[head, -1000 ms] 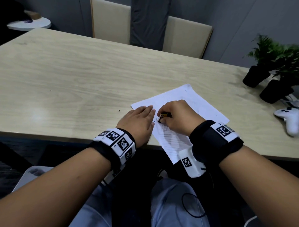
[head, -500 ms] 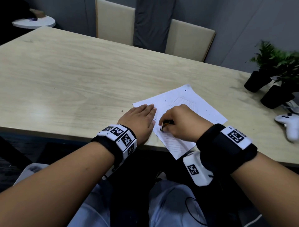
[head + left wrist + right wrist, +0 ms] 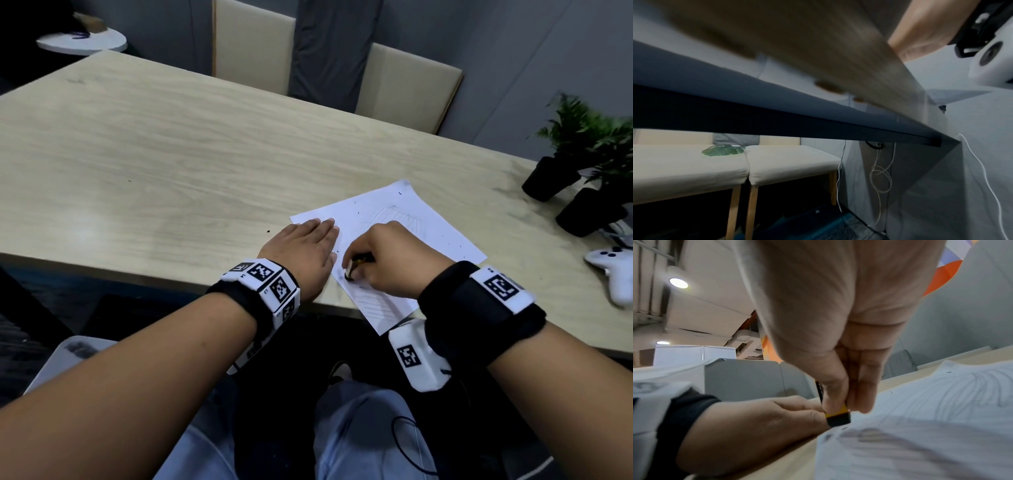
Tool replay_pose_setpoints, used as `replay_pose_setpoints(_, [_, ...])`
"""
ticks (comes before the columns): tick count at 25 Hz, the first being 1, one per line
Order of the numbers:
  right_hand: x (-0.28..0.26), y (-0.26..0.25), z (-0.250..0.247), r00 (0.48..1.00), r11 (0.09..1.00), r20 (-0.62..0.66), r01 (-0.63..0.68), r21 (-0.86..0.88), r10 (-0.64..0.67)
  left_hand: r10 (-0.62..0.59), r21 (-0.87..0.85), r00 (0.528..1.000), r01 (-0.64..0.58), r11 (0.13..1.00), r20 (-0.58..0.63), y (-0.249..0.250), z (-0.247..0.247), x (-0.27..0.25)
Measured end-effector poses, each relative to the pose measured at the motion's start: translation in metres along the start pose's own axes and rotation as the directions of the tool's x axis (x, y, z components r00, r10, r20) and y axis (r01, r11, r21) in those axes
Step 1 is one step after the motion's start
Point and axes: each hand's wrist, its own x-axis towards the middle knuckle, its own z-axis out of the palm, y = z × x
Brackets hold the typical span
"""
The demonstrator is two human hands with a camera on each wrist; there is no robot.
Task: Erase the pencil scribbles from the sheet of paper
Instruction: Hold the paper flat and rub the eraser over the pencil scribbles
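A white sheet of paper (image 3: 442, 236) with faint pencil lines lies at the near edge of the wooden table (image 3: 171, 164), one corner hanging over the edge. My right hand (image 3: 380, 260) pinches a small black eraser in a yellow sleeve (image 3: 837, 417) and holds its black end against the sheet (image 3: 941, 426) near its left edge. My left hand (image 3: 301, 253) lies flat with straight fingers, its fingertips resting on the paper's left edge. Grey scribble lines (image 3: 982, 386) show on the sheet in the right wrist view. The left wrist view looks under the table.
Two potted plants (image 3: 589, 154) and a white game controller (image 3: 613, 274) stand at the table's right end. Two beige chairs (image 3: 407, 89) are behind the table. Small dark eraser crumbs (image 3: 267, 231) dot the paper and table.
My right hand has drawn the eraser toward me along the paper's left side. The left hand stays flat in the same place. The head camera has shifted slightly.
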Motion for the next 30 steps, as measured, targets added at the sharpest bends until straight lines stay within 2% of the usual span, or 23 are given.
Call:
replay_pose_setpoints(4, [0.007, -0.004, 0.012, 0.997, 0.999, -0.069, 0.029, -0.042, -0.032, -0.004, -0.002, 1.000, 0.004, 1.000, -0.003, 0.001, -0.002, -0.001])
replay_pose_setpoints(9, [-0.020, -0.001, 0.005, 0.999, 0.999, 0.048, 0.024, -0.029, -0.023, -0.003, -0.006, 1.000, 0.003, 1.000, 0.006, 0.001, -0.001, 0.000])
replay_pose_setpoints(10, [-0.019, -0.001, 0.002, 0.999, 1.000, 0.036, 0.012, -0.011, -0.011, -0.003, -0.005, 1.000, 0.003, 1.000, 0.005, 0.001, -0.001, 0.000])
replay_pose_setpoints(14, [0.005, 0.001, 0.001, 0.990, 0.999, -0.142, -0.010, 0.033, 0.015, 0.000, -0.007, 1.000, 0.000, 1.000, 0.009, -0.001, 0.001, 0.000])
replay_pose_setpoints(17, [0.011, -0.001, 0.011, 0.996, 0.999, -0.092, -0.026, -0.035, 0.023, 0.003, -0.005, 1.000, -0.003, 1.000, -0.002, 0.000, 0.000, 0.001])
replay_pose_setpoints(19, [0.000, 0.003, 0.012, 0.995, 0.999, -0.092, -0.033, -0.039, 0.029, 0.004, -0.010, 1.000, -0.004, 1.000, -0.009, 0.001, 0.000, 0.002])
replay_pose_setpoints(23, [-0.021, 0.002, 0.007, 0.999, 0.998, -0.004, -0.050, -0.028, 0.050, 0.001, -0.005, 1.000, -0.001, 1.000, 0.001, -0.001, 0.001, 0.000])
replay_pose_setpoints(27, [0.001, 0.003, 0.002, 0.982, 0.996, -0.172, -0.064, 0.064, 0.074, 0.005, -0.005, 1.000, -0.005, 1.000, -0.006, 0.000, 0.002, 0.001])
replay_pose_setpoints(30, [0.012, 0.003, 0.010, 0.982, 0.996, -0.164, -0.086, 0.029, 0.089, 0.005, -0.001, 1.000, -0.005, 1.000, -0.002, 0.001, 0.000, 0.001])
